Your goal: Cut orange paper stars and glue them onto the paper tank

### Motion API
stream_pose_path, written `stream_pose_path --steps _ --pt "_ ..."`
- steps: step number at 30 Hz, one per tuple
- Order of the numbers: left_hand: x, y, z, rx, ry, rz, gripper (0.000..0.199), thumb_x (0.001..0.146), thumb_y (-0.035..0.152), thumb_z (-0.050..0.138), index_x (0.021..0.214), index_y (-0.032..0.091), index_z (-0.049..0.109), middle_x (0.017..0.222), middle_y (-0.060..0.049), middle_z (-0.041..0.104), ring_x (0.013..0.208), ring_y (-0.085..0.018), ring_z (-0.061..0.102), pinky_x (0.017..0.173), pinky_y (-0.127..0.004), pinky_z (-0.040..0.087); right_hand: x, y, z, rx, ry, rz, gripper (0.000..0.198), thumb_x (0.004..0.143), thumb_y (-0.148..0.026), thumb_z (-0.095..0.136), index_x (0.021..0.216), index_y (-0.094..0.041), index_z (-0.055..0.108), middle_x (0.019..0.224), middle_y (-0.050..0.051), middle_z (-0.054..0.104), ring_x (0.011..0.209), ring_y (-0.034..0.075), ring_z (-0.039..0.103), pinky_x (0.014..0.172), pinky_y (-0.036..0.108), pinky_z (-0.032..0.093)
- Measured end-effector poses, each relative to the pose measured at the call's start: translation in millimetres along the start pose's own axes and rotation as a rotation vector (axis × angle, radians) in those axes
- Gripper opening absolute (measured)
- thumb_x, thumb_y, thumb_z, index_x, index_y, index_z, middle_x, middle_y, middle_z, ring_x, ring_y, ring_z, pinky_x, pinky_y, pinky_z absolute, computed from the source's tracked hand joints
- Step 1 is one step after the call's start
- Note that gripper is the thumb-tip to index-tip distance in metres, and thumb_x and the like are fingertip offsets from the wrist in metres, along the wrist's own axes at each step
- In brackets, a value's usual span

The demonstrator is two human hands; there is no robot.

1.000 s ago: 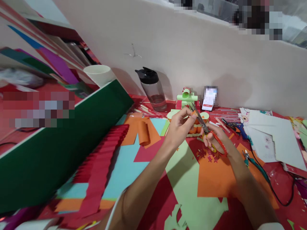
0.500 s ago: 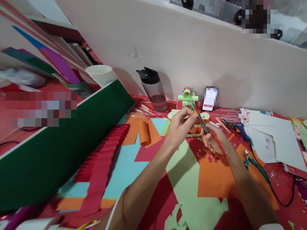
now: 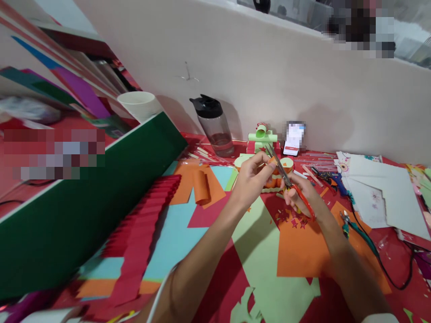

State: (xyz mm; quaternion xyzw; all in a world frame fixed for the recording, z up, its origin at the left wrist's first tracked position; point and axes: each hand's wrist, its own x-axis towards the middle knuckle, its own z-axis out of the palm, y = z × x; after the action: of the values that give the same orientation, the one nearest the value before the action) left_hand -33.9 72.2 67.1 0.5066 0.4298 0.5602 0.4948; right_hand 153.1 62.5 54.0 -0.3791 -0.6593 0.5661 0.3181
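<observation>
Between the thumb and fingers of my left hand (image 3: 252, 176) is pinched a small piece of orange paper (image 3: 273, 161). My right hand (image 3: 298, 195) grips red-handled scissors (image 3: 305, 202), their blades pointing up and left beside the orange piece. Whether the blades touch the paper I cannot tell. Below the hands lie small red paper stars (image 3: 295, 223) and scraps, next to a large orange sheet (image 3: 301, 253) and a pale green sheet (image 3: 266, 251). Behind the hands stands a green and red paper model (image 3: 262, 138).
A tinted water bottle (image 3: 215, 128) and a phone (image 3: 293, 139) stand against the white partition (image 3: 269, 76). To the left are a dark green board (image 3: 84, 211) and pleated red paper (image 3: 141, 237). Pliers (image 3: 358, 231), a blue glue gun (image 3: 340, 185) and white sheets (image 3: 380, 188) lie right.
The view has shifted very slightly. My hands, the scissors and the orange paper piece hold almost the same pose.
</observation>
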Motion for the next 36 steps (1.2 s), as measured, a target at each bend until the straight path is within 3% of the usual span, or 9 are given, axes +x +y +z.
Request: stream_pose_path --steps 5,8,15,19,23,30,36 --pt "-1.1 0.9 0.6 0.011 -0.009 -0.002 0.023 0.085 0.036 0.069 0.075 0.022 0.053 0.059 0.006 0.047 0.051 -0.01 0.042 0.05 -0.024 0.036 0.0 3.8 4.1 0.07 0.042 0.021 0.049 0.089 -0.07 0.072 0.092 -0.024 0.056 0.059 -0.007 0.053 0.042 0.009 0.041 0.038 0.02 0.033" --pt "-1.8 2.7 2.1 0.016 -0.039 0.001 0.023 0.086 0.036 0.068 0.075 0.022 0.053 0.061 0.006 0.047 0.052 -0.01 0.042 0.052 -0.024 0.036 0.3 3.7 4.3 0.091 0.127 -0.025 0.048 0.088 -0.069 0.073 0.094 -0.024 0.056 0.059 -0.006 0.054 0.042 0.009 0.042 0.039 0.021 0.035" --pt "-3.6 -0.3 2.6 0.207 -0.341 0.013 0.023 0.093 0.038 0.062 0.08 0.02 0.056 0.075 0.001 0.056 0.064 -0.013 0.049 0.06 -0.026 0.039 1.5 -5.2 -4.8 -0.035 0.444 -0.183 0.042 0.084 -0.051 0.083 0.099 -0.024 0.054 0.081 -0.003 0.062 0.062 0.013 0.058 0.058 0.027 0.051" --pt "-5.6 -5.4 3.6 0.403 -0.413 0.034 0.022 0.095 0.037 0.059 0.081 0.02 0.057 0.075 0.001 0.056 0.066 -0.014 0.047 0.058 -0.025 0.034 2.2 -6.2 -12.2 -0.018 0.42 -0.187 0.041 0.084 -0.049 0.081 0.102 -0.025 0.053 0.09 0.0 0.065 0.079 0.018 0.066 0.069 0.031 0.056" --pt "-7.6 -5.7 4.7 0.473 -0.435 0.03 0.025 0.097 0.04 0.058 0.082 0.021 0.057 0.073 0.002 0.055 0.063 -0.014 0.045 0.057 -0.025 0.031 1.8 -5.9 -16.1 -0.004 0.35 -0.157 0.046 0.081 -0.048 0.083 0.102 -0.025 0.049 0.091 0.001 0.066 0.085 0.02 0.068 0.07 0.033 0.057" --pt "-7.6 -5.2 5.0 0.449 -0.419 0.036 0.025 0.099 0.041 0.057 0.085 0.02 0.059 0.082 -0.001 0.063 0.074 -0.017 0.056 0.064 -0.027 0.04 2.8 -10.0 -16.7 0.049 0.316 -0.144 0.047 0.078 -0.045 0.085 0.099 -0.025 0.048 0.092 0.001 0.065 0.083 0.018 0.066 0.068 0.032 0.054" --pt "-8.2 -2.2 6.4 0.368 -0.328 0.069 0.018 0.098 0.034 0.056 0.086 0.02 0.06 0.085 -0.001 0.064 0.072 -0.015 0.057 0.065 -0.027 0.043 2.5 -11.7 -19.5 0.042 0.335 -0.098 0.046 0.08 -0.043 0.084 0.102 -0.025 0.047 0.086 -0.003 0.062 0.063 0.012 0.056 0.058 0.028 0.047"
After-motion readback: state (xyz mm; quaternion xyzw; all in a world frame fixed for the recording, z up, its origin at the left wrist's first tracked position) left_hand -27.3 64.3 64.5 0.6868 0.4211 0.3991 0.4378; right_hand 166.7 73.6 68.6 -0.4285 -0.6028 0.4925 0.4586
